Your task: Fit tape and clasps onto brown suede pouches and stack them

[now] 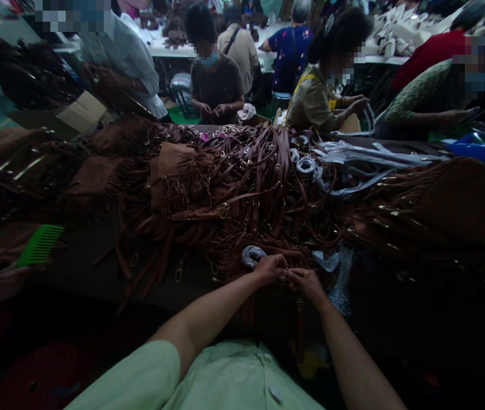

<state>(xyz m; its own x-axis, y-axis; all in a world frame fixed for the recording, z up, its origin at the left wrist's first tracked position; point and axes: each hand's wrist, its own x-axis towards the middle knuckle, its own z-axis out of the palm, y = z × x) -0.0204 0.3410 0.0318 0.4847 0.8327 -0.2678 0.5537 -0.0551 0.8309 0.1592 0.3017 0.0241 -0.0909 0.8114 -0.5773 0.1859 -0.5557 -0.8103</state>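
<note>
My left hand [271,269] and my right hand [306,283] meet at the near edge of the table, fingers pinched round something small, partly metallic, that I cannot make out. Beneath and behind them lies a brown fringed bag [234,259]. A ring wrapped in white plastic [253,257] rests just left of my left hand. From below my right hand a narrow brown strap [299,324] hangs down. Crumpled clear plastic [341,285] lies to the right of my right hand.
Brown straps with metal clasps [263,171] heap up ahead. Fringed brown pieces [447,210] are piled right, others [97,179] left. At the far left another person's hand [1,287] is by a green comb [41,245]. Several people are across the table.
</note>
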